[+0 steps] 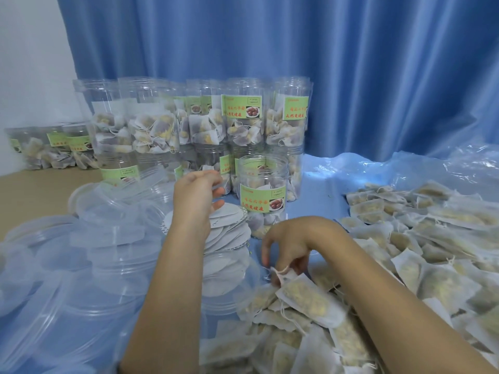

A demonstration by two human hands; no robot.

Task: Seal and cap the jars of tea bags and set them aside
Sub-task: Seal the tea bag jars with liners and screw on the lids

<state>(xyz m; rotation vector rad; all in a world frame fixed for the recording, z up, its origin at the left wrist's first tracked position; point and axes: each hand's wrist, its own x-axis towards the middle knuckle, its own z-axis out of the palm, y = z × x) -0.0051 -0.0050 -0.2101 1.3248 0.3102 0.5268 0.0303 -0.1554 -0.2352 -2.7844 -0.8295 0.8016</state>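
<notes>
- The left hand (pixel 198 197) hovers with loosely curled fingers over the fanned stack of thin white round seal liners (pixel 229 225); whether it pinches one I cannot tell
- The right hand (pixel 290 242) pinches the string end of a white paper tea bag with yellowish filling (pixel 307 299) on the loose heap
- The open clear plastic jar with a green label (pixel 263 187) stands just beyond the liners, uncapped
- Liners look flimsy and clingy, best peeled by the edge; the jar seems light and tippy, so hold its wall
- Clear plastic lids (pixel 81 238) lie piled left
</notes>
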